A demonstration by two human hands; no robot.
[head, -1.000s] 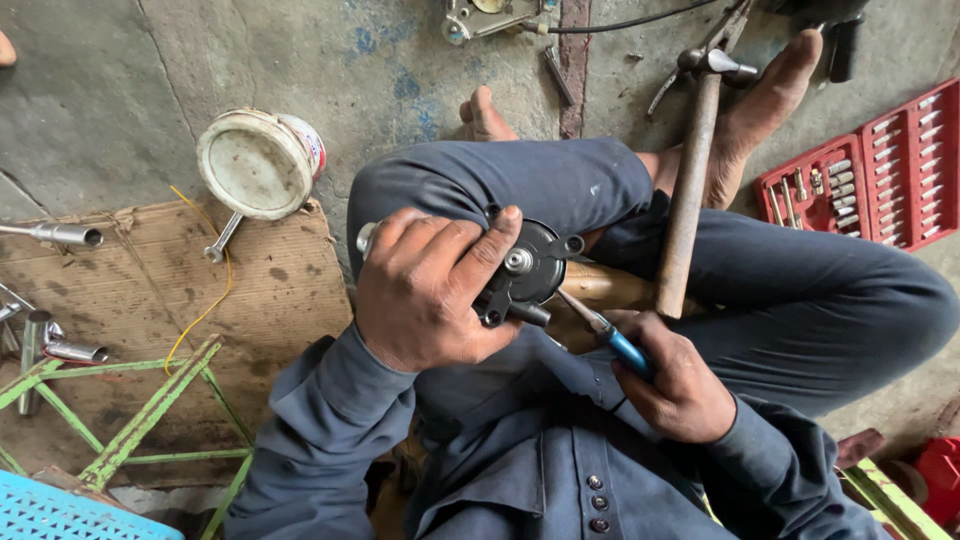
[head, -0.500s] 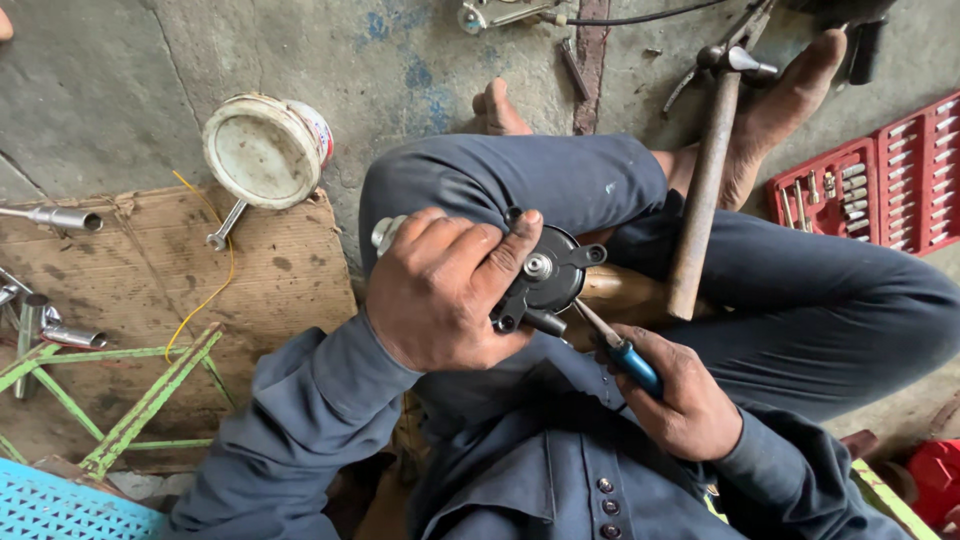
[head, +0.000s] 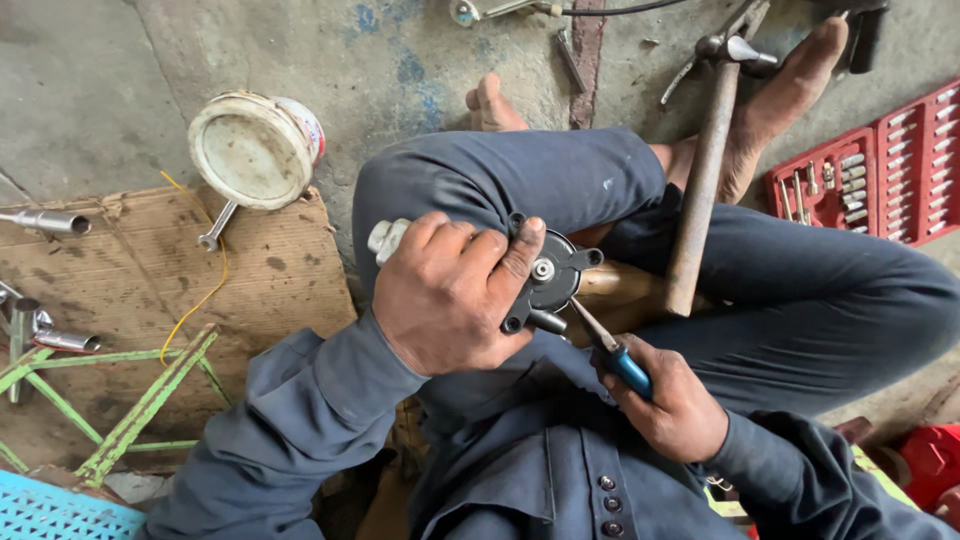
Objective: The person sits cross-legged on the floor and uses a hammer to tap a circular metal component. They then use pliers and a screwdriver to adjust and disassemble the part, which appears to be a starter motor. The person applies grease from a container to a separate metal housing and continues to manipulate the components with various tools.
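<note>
Barely shifted since before, left hand (head: 450, 295) grips the black round metal housing (head: 548, 280) while right hand (head: 672, 400), holding blue-handled pliers (head: 610, 347), works its lower edge, needing steady aim.

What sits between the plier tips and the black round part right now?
Nothing visible. The pliers in the right hand reach the black round part from below; the left hand grips its left side.

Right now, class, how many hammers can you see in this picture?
1. The hammer leans across the person's leg right of the black part, its head near the bare foot. Others may lie outside the picture.
</note>
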